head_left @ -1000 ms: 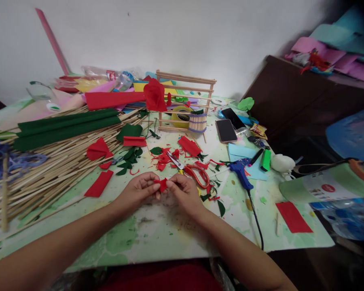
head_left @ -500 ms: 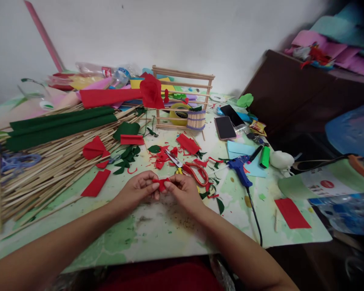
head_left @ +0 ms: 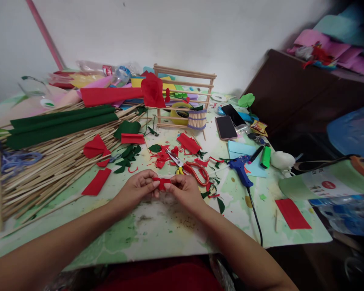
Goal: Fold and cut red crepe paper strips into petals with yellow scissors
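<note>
Between my two hands is a small piece of red crepe paper [head_left: 163, 184], pinched at both ends just above the table. My left hand [head_left: 142, 186] closes thumb and fingers on its left end, and my right hand [head_left: 183, 189] grips the right end the same way. Just beyond my right hand lie orange-handled scissors [head_left: 196, 171], blades partly apart and pointing up and left. Red paper scraps [head_left: 162, 155] and cut green paper leaves [head_left: 129, 157] are scattered past my fingers.
Bamboo sticks [head_left: 57, 169] cover the left side, with green crepe paper [head_left: 63, 123] on top. A blue glue gun [head_left: 240, 167] with a black cord stands to the right. Behind are a stick frame [head_left: 210, 95], a red paper flower [head_left: 153, 91] and phones [head_left: 226, 127].
The red paper between my fingertips looks flatter and stretched wider now. My hands have hardly moved, and the view has shifted very slightly.
</note>
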`<act>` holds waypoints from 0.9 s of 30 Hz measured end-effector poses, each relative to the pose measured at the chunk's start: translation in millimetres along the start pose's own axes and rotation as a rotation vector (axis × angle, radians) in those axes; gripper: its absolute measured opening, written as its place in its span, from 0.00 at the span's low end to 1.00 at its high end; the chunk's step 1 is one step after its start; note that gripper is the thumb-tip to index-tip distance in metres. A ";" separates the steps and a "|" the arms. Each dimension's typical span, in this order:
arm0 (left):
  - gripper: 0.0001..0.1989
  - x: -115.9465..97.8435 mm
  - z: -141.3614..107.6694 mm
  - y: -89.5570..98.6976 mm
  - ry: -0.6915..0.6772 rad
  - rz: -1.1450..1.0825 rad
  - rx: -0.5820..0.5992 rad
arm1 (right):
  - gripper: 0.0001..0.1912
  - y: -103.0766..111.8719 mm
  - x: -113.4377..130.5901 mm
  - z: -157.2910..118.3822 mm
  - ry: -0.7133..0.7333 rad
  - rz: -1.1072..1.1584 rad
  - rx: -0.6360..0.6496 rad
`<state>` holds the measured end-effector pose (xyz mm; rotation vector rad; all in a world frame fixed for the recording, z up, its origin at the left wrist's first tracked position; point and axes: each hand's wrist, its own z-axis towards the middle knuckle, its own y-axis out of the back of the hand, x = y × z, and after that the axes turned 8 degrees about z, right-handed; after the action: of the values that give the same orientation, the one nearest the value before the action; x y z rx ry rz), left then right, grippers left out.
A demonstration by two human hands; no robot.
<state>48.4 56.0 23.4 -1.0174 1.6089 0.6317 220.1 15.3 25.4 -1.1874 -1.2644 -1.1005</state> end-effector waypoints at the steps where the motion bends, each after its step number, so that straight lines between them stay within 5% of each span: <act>1: 0.12 -0.2 -0.2 -0.3 0.007 -0.003 -0.008 | 0.13 -0.3 0.7 -0.1 -0.003 -0.046 -0.011; 8: 0.11 3.0 1.0 0.2 -0.010 -0.005 -0.058 | 0.17 0.1 0.9 -0.4 0.069 -0.218 -0.030; 14: 0.11 3.2 1.4 0.2 -0.016 0.027 -0.055 | 0.23 5.4 -1.5 0.1 0.135 -0.110 -0.036; 27: 0.11 1.4 1.5 -1.5 0.012 0.023 -0.097 | 0.15 -0.1 -1.0 0.3 0.060 -0.289 0.009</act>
<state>50.4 56.0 21.8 -1.0763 1.6151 0.7261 219.9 15.5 24.4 -0.9771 -1.4225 -1.3278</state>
